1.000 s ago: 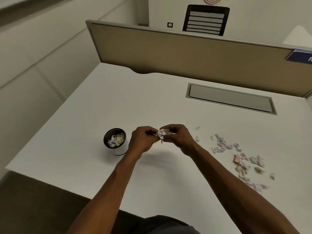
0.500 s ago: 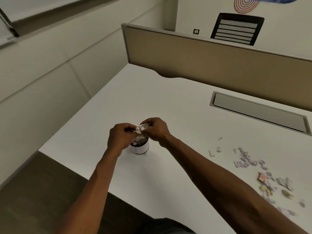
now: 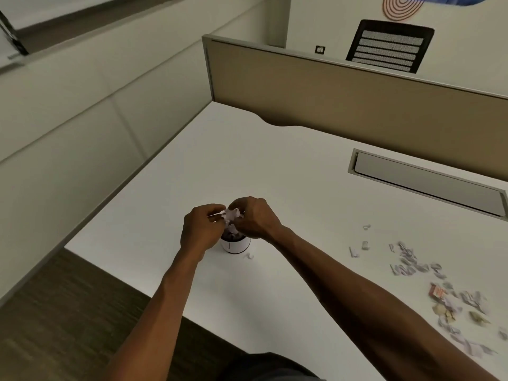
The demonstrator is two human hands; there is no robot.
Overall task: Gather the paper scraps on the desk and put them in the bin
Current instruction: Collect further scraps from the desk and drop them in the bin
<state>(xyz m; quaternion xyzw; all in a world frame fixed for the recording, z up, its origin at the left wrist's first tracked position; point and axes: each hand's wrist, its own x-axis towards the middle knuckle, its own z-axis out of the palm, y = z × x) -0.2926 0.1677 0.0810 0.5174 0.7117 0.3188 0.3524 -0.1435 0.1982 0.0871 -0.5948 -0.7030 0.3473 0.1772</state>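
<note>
A small round white bin with a dark rim stands on the white desk, mostly hidden behind my hands. Directly above its mouth, my left hand and my right hand pinch a bunch of white paper scraps between their fingertips. More scraps show inside the bin just below. One small scrap lies on the desk beside the bin's base. A scatter of several loose paper scraps, white, tan and one reddish, lies far right on the desk.
A tan partition panel closes the desk's far side, with a grey cable-tray lid set into the desk in front of it. The desk's left edge drops to a dark floor. A black chair back shows beyond the partition.
Both hands carried the bunch of scraps left from the open desk to above the bin, which they now cover. A small scrap now lies beside the bin's base.
</note>
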